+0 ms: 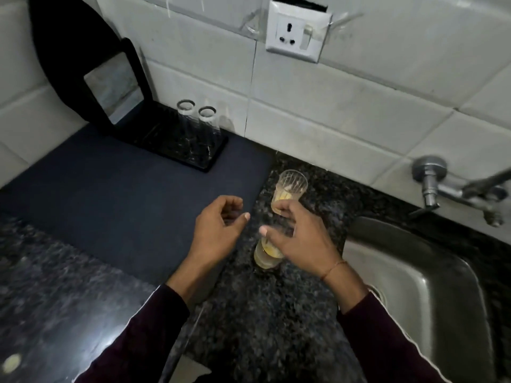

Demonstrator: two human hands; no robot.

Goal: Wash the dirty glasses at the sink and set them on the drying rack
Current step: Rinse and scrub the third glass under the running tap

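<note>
Granite bench (276,313) beside a steel sink (431,275): right hand (301,239) reaches over a dirty glass (269,254), grip unclear; another (289,190) stands beyond. Left hand (218,228) empty, loosely curled. Two glasses (197,125) already on the drying rack (177,145).

The right hand (300,239) hides the near glass's (266,254) rim; faucet (470,189) blurred.

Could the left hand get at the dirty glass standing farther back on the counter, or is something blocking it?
Probably yes. The left hand is empty, and the far glass stands just beyond it; only the right hand's fingertips crowd its base.
</note>
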